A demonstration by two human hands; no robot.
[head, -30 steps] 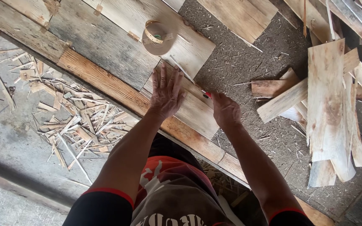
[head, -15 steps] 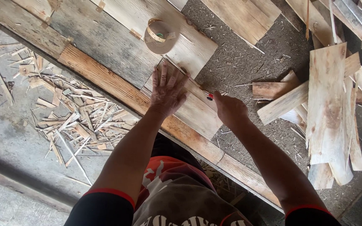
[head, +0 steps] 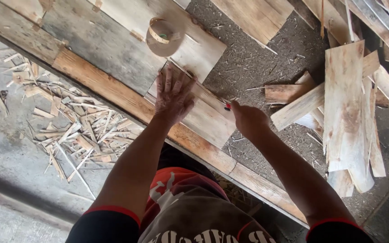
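Workbench: long run of weathered boards, crossing the frame from upper left to lower right.
Stack of planks: pale offcuts piled at right of the frame, on gritty ground.
Heap of splinters: thin wood scraps scattered on the concrete at left, below the bench edge.
Pale board: lies on the bench at centre, angled along it.
Left hand: flat on the pale board, fingers spread, pressing down, gripping nothing.
Right hand: clenched around a small red-tipped tool, held at the board's right edge; the tool's kind cannot be told.
Roll of strip: tan coil resting on the bench, upper centre, apart from both hands.
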